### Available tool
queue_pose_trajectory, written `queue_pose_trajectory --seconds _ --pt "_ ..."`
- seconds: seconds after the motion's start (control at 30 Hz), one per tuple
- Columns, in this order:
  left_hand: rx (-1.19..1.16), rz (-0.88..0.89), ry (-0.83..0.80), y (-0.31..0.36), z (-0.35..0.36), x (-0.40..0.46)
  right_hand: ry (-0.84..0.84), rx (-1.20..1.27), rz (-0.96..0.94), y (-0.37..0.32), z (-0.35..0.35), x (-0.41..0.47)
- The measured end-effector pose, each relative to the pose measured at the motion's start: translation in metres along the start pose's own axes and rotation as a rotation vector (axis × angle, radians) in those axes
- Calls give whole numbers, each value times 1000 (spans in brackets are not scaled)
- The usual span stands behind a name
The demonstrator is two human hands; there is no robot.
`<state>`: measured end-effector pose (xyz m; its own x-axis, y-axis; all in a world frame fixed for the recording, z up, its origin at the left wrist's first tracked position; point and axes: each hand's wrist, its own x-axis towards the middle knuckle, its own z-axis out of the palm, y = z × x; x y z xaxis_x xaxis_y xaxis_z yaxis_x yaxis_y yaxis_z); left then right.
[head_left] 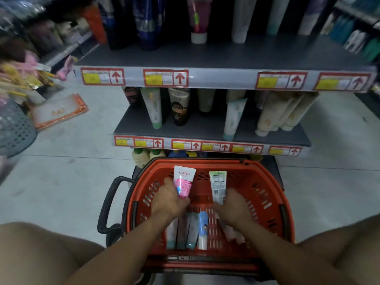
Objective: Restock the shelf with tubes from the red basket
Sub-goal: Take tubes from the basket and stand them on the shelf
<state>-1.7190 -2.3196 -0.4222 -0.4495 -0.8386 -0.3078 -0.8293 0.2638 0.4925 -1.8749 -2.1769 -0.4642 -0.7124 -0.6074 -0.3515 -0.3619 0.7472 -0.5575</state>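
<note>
Left hand (168,199) holds the pink tube (183,181), right hand (233,206) the green tube (218,186); both tubes point up toward the shelf (205,128) directly ahead.

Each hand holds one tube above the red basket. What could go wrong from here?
1. The left hand grips the pink tube only at its lower end; it may slip back into the red basket.
2. The middle shelf holds tall tubes, one leaning; placing new ones might knock them over.
</note>
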Motion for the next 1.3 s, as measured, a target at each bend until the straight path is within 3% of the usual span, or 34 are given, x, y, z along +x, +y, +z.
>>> queue_pose_trajectory --seconds 0.47,0.67,1.3 --pt "-157 255 273 67 -81 -51 325 117 -267 -65 -111 -48" --pt "-192 369 409 100 -118 -72 422 116 -294 -85 -153 -67" --pt "-303 543 536 172 -191 -93 598 155 -433 -142 -237 -91"
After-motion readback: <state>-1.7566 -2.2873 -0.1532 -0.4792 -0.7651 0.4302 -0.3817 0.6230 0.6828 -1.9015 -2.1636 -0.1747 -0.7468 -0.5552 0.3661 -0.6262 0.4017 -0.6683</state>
